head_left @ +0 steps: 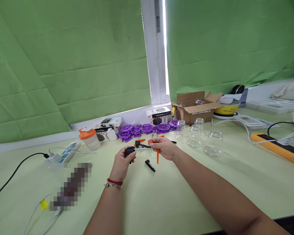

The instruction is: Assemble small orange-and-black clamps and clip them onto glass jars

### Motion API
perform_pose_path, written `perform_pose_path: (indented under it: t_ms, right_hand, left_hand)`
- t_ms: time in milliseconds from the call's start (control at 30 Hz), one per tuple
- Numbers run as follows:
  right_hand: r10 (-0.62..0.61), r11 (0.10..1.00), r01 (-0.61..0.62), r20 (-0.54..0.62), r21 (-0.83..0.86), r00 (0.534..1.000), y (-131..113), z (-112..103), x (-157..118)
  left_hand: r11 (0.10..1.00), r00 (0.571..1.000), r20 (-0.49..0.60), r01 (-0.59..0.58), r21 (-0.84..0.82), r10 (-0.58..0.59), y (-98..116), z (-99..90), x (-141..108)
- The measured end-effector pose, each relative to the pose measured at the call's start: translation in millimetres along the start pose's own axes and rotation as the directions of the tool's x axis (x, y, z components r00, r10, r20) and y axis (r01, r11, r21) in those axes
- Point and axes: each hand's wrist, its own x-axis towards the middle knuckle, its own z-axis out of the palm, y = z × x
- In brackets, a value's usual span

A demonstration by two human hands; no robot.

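Bare forearms (pixel 210 186) are spanning the near part of the table (pixel 176 202), the two hands sitting close together. The left hand (pixel 121 161) is gripping the black handle of a screwdriver (pixel 130 150), its shaft pointing right. The right hand (pixel 164 147) is pinching an orange piece (pixel 157 157) between thumb and fingers, the long end hanging down. The shaft is pointing toward that pinch; whether its tip is touching the piece, I cannot tell. Just below the hands, a black piece (pixel 150 165) is lying loose. Beyond them, purple parts (pixel 147 128) are lying in a row, and clear jars (pixel 213 143) are standing to the right. As a judgement, the work is sitting partway: tool and piece are being held up together, while the black piece is lying apart; whether any purple parts are finished is not showing.
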Motion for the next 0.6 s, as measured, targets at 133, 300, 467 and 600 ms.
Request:
perform_pose_path:
  t_ms: [133,300,467,600]
  right_hand:
    - [0.004,1.000,-0.004,0.025,-0.018,1.000,-1,1,-1]
    - [0.006,1.000,-0.005,0.038,-0.011,0.999,-1,-1,0]
    - [-0.030,0.998,0.032,0.037,-0.046,0.999,3,-2,1]
    - [-0.064,0.993,0.064,0.003,-0.103,0.998,6,-1,2]
  left_hand:
    - [0.997,1.000,-0.026,0.005,0.080,-0.003,6,6.3,-4]
    - [0.995,0.998,-0.060,-0.007,0.103,0.013,10,12.9,-9]
    - [0.998,0.997,-0.072,-0.031,0.059,0.035,8,15.1,-9]
    - [0.997,0.992,-0.107,-0.055,0.058,0.061,7,16.8,-9]
